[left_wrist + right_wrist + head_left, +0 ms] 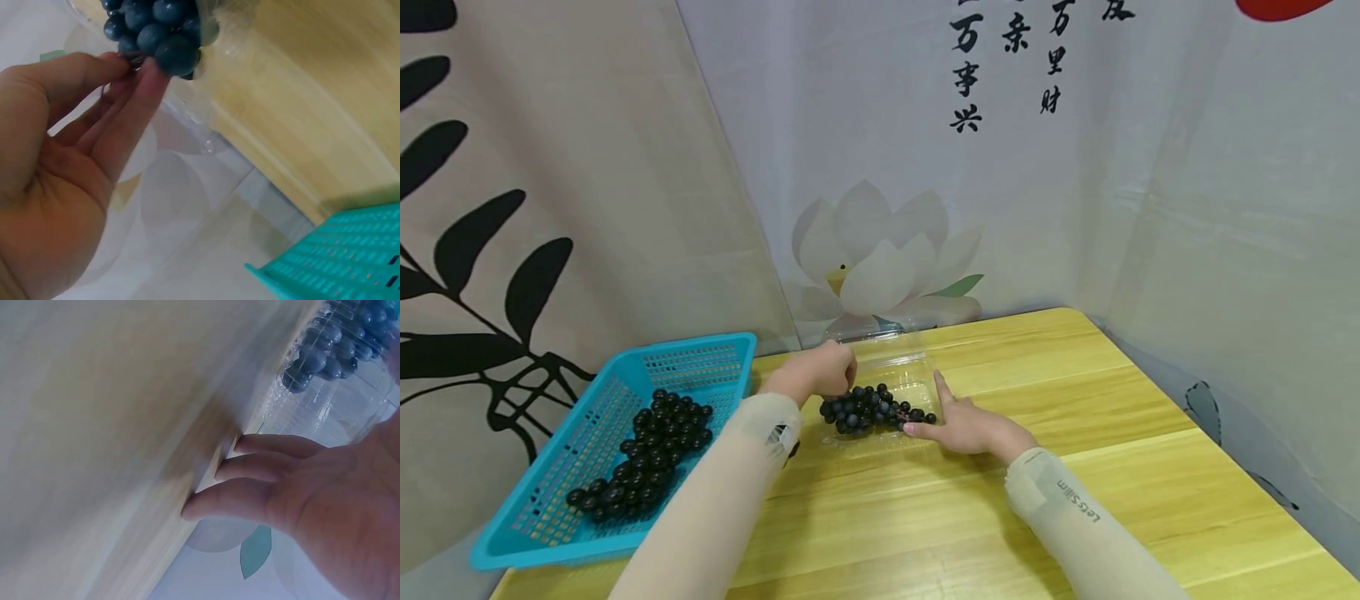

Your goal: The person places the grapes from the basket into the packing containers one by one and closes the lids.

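A bunch of dark grapes (pixel 863 410) lies in a clear plastic container (pixel 916 385) with its lid folded back. At the bunch's left end is my left hand (pixel 817 372); in the left wrist view, its thumb and fingers pinch the stem (pixel 134 58) beside the grapes (pixel 152 28). My right hand (pixel 973 427) is spread at the container's right side, thumb by the right end of the bunch. In the right wrist view, several fingers (pixel 234 499) of that hand stretch straight down to the tabletop beside the container wall (pixel 306 415).
A blue plastic basket (pixel 535 533) with another bunch of dark grapes (pixel 651 454) stands at the left of the wooden table (pixel 1150 483). Behind the table hangs a pale printed cloth (pixel 887 125), close to its back edge.
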The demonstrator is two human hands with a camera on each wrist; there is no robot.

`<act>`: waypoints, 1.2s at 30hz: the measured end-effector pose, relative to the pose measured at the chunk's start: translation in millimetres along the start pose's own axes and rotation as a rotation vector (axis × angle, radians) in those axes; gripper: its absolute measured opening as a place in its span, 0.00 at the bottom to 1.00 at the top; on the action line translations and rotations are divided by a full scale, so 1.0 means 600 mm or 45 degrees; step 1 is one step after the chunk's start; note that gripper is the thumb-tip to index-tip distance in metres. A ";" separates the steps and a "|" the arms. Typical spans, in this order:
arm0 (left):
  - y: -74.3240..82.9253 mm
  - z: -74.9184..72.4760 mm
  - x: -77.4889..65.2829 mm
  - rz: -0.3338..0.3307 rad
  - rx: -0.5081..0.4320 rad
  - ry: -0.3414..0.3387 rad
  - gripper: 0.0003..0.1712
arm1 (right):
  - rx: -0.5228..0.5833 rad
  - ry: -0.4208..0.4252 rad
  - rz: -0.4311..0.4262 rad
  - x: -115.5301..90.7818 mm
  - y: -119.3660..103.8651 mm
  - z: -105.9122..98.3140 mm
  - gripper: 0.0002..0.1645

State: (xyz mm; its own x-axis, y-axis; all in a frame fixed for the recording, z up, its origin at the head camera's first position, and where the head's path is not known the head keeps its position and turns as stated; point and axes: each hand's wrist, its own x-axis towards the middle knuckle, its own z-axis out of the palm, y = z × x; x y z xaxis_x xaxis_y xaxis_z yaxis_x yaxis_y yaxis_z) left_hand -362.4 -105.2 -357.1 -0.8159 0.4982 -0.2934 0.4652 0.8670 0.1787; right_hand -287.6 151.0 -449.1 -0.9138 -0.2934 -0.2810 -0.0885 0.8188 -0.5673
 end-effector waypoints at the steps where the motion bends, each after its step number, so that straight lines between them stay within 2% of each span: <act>1: 0.002 0.000 0.000 -0.011 -0.005 -0.024 0.19 | -0.001 -0.001 -0.002 0.000 0.000 0.000 0.75; 3: 0.007 -0.003 0.000 -0.039 0.020 -0.053 0.22 | 0.003 -0.006 -0.004 0.000 0.000 0.000 0.75; 6: 0.017 -0.007 0.001 -0.081 0.109 -0.046 0.22 | 0.015 -0.014 0.000 0.000 0.000 0.000 0.74; 8: 0.024 -0.006 0.002 -0.092 0.175 -0.022 0.19 | 0.014 -0.013 -0.002 0.000 0.000 0.000 0.74; 11: 0.033 0.003 0.007 -0.070 0.212 0.005 0.08 | 0.015 -0.011 0.001 0.000 0.001 0.000 0.74; 15: 0.043 0.022 0.018 -0.047 0.276 0.010 0.19 | 0.020 -0.007 -0.002 0.000 0.001 -0.001 0.75; 21: 0.064 0.039 0.027 -0.060 0.366 0.003 0.28 | 0.003 -0.013 -0.006 -0.001 0.000 -0.003 0.74; 26: 0.078 0.044 0.030 -0.071 0.325 -0.066 0.44 | -0.002 -0.014 -0.009 -0.001 0.001 -0.004 0.74; 28: 0.081 0.048 0.031 -0.060 0.297 -0.103 0.46 | -0.004 -0.011 -0.011 -0.001 0.001 -0.003 0.74; 33: 0.088 0.057 0.038 -0.015 0.326 -0.141 0.41 | -0.009 -0.002 -0.005 0.001 -0.001 -0.002 0.74; 36: 0.092 0.055 0.046 -0.014 0.339 -0.138 0.31 | -0.011 -0.001 0.001 0.002 0.000 -0.001 0.74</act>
State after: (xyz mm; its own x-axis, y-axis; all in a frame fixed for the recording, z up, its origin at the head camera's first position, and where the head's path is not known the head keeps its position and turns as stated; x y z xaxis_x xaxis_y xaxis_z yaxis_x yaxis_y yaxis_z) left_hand -347.6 -43.4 -386.3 -0.7865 0.4747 -0.3951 0.5422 0.8370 -0.0738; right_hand -288.9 150.8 -448.7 -0.9134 -0.2931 -0.2824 -0.0910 0.8233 -0.5603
